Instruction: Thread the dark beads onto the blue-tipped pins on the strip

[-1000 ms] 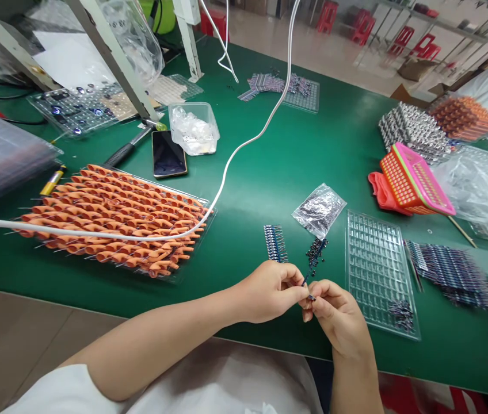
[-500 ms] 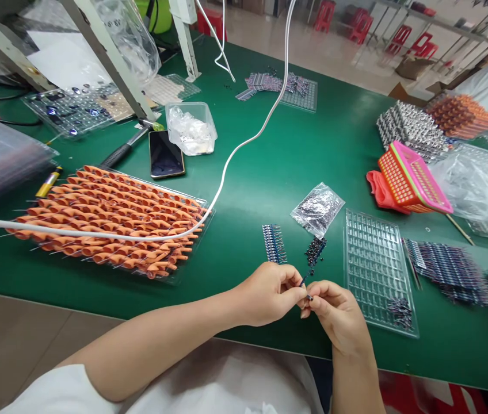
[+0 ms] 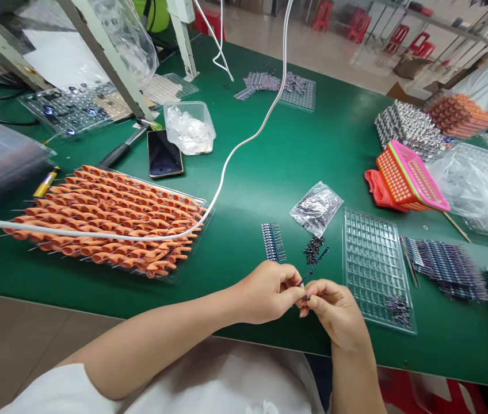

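Observation:
My left hand and my right hand meet above the near edge of the green table. Both pinch a thin blue pin-like part that sticks up between the fingertips; my right fingertips also pinch a tiny dark bead at its lower end. Just beyond lie a small heap of dark beads, a short blue strip of parts and a small clear bag of dark beads. To the right of my hands is a clear compartment tray.
A tray of orange parts lies at left, crossed by a white cable. A phone, a clear tub, a pink basket, blue strips and plastic bags lie around. Another person sits far right.
Both hands stay pinched together in nearly the same spot. The view has shifted slightly, and the blue part between the fingers has turned a little.

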Action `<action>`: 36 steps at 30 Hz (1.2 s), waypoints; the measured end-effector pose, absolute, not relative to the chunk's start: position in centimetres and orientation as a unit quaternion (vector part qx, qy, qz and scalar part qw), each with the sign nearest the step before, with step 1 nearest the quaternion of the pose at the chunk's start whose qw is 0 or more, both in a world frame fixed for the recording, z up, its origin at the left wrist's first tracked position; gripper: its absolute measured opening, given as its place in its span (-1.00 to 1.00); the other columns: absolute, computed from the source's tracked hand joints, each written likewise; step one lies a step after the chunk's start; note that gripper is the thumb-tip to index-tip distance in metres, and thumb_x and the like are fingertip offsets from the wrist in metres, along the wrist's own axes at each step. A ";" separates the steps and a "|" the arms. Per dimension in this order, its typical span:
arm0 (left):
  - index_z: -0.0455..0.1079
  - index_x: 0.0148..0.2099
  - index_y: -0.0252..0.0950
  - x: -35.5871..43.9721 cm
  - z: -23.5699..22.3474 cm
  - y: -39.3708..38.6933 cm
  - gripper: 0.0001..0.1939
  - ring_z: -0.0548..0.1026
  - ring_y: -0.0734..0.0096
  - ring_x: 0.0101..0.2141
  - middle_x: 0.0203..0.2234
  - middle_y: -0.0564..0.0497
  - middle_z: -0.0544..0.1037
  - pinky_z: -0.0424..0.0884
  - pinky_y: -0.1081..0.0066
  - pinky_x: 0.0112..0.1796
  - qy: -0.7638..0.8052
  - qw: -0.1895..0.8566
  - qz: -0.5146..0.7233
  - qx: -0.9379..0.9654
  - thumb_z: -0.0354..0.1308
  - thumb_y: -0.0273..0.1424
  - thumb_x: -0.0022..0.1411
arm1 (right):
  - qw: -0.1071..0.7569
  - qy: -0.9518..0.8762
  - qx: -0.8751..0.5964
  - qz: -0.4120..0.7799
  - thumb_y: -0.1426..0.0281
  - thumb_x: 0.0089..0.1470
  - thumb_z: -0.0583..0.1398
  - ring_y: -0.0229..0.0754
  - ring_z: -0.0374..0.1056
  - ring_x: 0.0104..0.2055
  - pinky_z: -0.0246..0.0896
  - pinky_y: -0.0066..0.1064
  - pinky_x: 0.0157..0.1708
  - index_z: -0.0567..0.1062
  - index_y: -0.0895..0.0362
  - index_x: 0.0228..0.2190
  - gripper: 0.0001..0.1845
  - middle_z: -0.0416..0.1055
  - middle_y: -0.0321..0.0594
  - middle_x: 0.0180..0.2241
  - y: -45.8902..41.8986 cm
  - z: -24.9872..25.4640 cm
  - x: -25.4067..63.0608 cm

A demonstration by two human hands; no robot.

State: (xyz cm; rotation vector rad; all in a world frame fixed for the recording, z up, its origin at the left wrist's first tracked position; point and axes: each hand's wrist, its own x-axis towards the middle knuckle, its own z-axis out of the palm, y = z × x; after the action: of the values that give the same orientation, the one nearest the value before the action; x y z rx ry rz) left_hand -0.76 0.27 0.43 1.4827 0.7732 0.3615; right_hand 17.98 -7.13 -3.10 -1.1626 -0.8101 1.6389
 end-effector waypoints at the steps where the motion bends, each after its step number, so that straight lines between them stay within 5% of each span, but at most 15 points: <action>1: 0.37 -0.36 -0.32 -0.8 0.5 0.3 -0.84 0.50 0.39 -0.45 -0.50 -0.01 0.56 0.37 0.46 -0.41 0.340 0.652 0.158 0.658 0.08 -0.35 0.23 | 0.467 -0.329 -0.475 0.670 0.33 -0.04 0.41 -0.21 0.47 -0.48 0.46 -0.39 -0.46 0.61 0.13 -0.44 -0.86 0.55 -0.20 -0.46 -7.1 -3.1 18.0; 26: 0.34 -0.37 -0.31 -0.8 0.4 0.4 -0.85 0.49 0.36 -0.46 -0.51 -0.01 0.54 0.33 0.43 -0.43 0.339 0.656 0.146 0.659 0.08 -0.36 0.22 | 0.455 -0.332 -0.482 0.671 0.37 -0.01 0.40 -0.19 0.49 -0.45 0.42 -0.40 -0.44 0.62 0.11 -0.40 -0.90 0.56 -0.21 -0.45 -7.4 -4.0 18.5; 36: 0.33 -0.42 -0.36 0.3 0.1 0.4 -0.71 0.48 0.45 -0.50 -0.57 0.01 0.53 0.43 0.41 -0.36 0.328 0.803 0.232 0.441 0.31 -0.26 0.08 | 0.549 -0.287 -0.420 0.663 0.30 0.00 0.40 -0.31 0.43 -0.52 0.37 -0.53 -0.49 0.61 0.13 -0.40 -0.84 0.54 -0.23 -0.47 -6.5 -2.7 17.2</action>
State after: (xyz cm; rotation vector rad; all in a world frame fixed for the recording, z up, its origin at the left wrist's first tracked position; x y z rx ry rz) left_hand 0.32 0.37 0.12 0.9447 0.7031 0.4961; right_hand 17.23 -6.52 -2.65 -0.9950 -0.6799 1.5699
